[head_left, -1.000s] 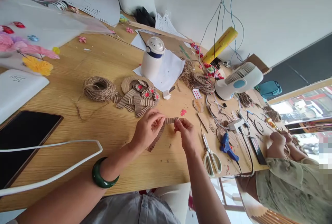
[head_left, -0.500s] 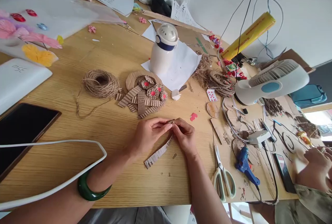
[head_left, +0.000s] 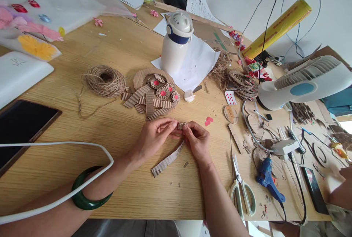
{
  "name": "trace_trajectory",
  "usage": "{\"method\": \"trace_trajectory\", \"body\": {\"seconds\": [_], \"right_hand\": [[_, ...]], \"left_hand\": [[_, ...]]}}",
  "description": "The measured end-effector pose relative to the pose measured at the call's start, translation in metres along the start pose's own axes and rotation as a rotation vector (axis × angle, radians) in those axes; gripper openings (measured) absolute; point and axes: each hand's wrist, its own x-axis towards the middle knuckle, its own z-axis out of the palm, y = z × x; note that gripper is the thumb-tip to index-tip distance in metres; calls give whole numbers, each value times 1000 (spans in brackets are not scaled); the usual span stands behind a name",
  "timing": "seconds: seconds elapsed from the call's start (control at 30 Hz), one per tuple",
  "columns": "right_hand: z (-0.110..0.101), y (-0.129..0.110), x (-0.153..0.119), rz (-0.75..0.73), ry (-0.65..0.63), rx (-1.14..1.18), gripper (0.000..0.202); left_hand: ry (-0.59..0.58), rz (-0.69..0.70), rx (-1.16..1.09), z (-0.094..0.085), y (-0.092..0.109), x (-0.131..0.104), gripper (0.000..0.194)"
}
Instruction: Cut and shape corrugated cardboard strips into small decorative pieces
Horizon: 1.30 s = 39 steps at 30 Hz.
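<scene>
A fringed strip of corrugated cardboard (head_left: 168, 161) runs from between my hands down to the tabletop, its upper end rolled into a small coil. My left hand (head_left: 157, 134) pinches that coil from the left, thumb and fingers close together. From the other side, my right hand (head_left: 196, 139) grips the same coil between thumb and fingers. Just beyond my hands lies a cardboard piece (head_left: 150, 101) layered with ribbed strips and several round rosettes with red centres. Left of it sits a coil of jute twine (head_left: 104, 81).
Scissors (head_left: 242, 189), a blue glue gun (head_left: 268, 180) and a power strip (head_left: 283, 146) lie at the right. A white bottle (head_left: 176, 46) and a fan (head_left: 302, 85) stand behind. A phone (head_left: 24, 129) and a white cable (head_left: 68, 143) are at the left. A co-worker's arm (head_left: 341, 193) shows at the right edge.
My left thumb has lifted back a little, so the rolled end shows more between my hands. The view has shifted slightly, and the co-worker's hand has moved mostly out of sight.
</scene>
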Motion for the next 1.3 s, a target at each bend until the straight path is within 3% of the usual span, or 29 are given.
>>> {"method": "trace_trajectory", "body": {"seconds": [0.47, 0.6, 0.8, 1.07, 1.3], "right_hand": [[0, 0, -1, -21, -49, -35, 23], [0, -1, -1, -15, -58, -11, 25], [0, -3, 1, 44, 29, 103, 30], [0, -2, 0, 33, 15, 91, 29], [1, -2, -1, -8, -28, 50, 23]], "left_hand": [[-25, 119, 279, -4, -1, -3, 23], [-26, 88, 245, -4, -1, -3, 25], [-40, -35, 33, 0, 1, 0, 26], [-58, -28, 54, 2, 2, -2, 28], [-49, 61, 234, -2, 4, -2, 22]]}}
